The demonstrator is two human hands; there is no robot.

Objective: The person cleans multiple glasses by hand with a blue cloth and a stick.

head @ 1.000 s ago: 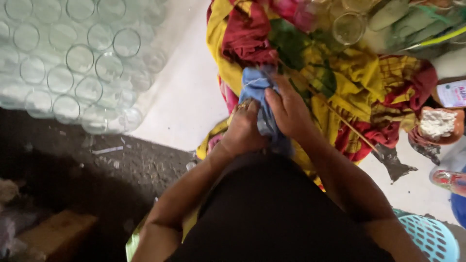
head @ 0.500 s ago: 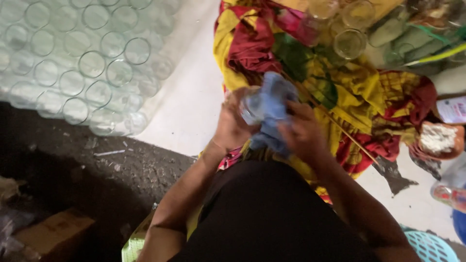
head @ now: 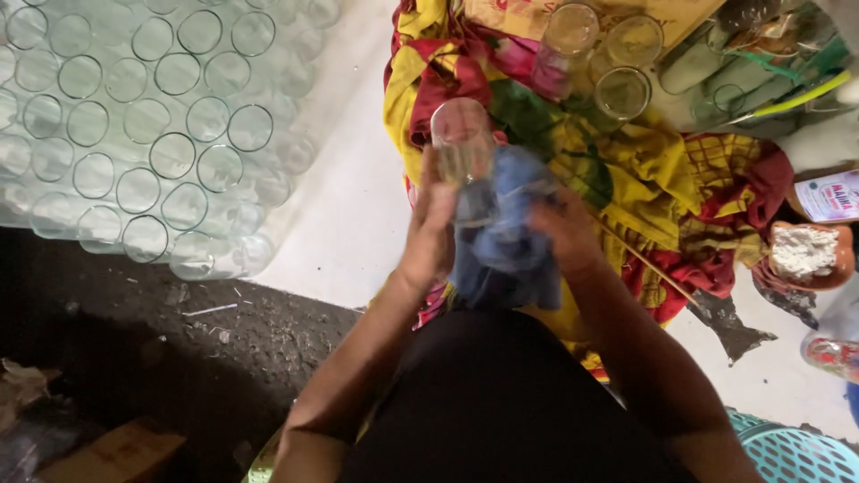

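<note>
Currently the left hand (head: 436, 228) is gripping a clear glass (head: 463, 143) from its left side, fingers closed around the wall, with the mouth of the glass facing the camera. The right hand (head: 565, 234) is clenching a blue cloth (head: 506, 241), which is pressing against the right side and base of the glass. Both hands are working above a red, yellow and green fabric (head: 644, 170) that is lying crumpled on the pale floor (head: 344, 206).

At upper left, a large block of empty glasses (head: 134, 134) is standing upright in close rows, rims touching. At upper centre, three more glasses (head: 608, 54) are sitting on the fabric, beside a flat brown cardboard sheet (head: 537, 13) with red printing. At the right edge, a white rectangular label (head: 828, 195) with red and blue print is showing, only partly in view. Just below it, a brown bowl (head: 810, 255) is holding white powder. At lower right, a teal mesh basket (head: 792, 452) is showing at the frame corner. At lower left, a brown carton (head: 112, 452) is resting on dark ground.
</note>
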